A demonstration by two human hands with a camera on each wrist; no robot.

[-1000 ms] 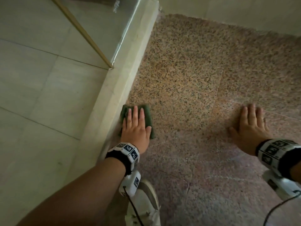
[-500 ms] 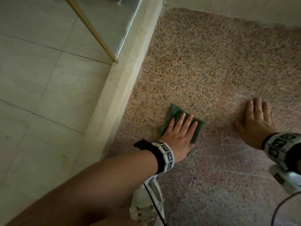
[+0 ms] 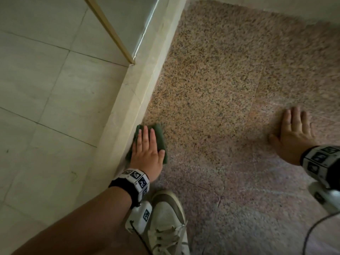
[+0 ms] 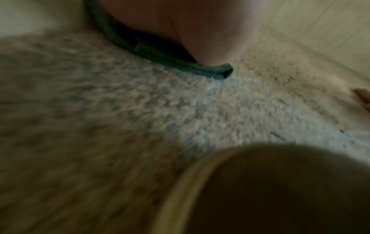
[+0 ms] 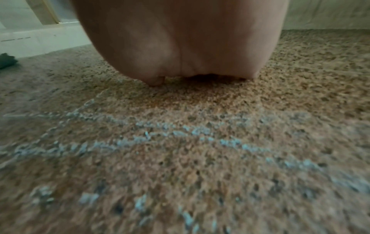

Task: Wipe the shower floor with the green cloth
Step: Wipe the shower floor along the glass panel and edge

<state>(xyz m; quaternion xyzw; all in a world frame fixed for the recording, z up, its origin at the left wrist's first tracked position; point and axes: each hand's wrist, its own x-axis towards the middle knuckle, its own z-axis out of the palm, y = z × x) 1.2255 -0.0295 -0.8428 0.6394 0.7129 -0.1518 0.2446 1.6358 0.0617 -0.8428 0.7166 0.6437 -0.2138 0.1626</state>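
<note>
Green cloth (image 3: 158, 134) lies on the shower floor (image 3: 220, 85), pressed against the curb (image 3: 128, 115) under the flat left hand (image 3: 146, 151). Farther from the curb, the right hand (image 3: 292, 135) braces flat-fingered. Cloth could bunch against the curb, leaving that strip unwiped. No readable writing shows.

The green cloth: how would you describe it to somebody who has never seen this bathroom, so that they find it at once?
Find the speckled pinkish shower floor and follow its left edge, where a pale raised curb runs. The green cloth lies flat on the floor against that curb, pressed under the left hand. It is the only dark green thing there; the right hand rests on bare floor.
</note>
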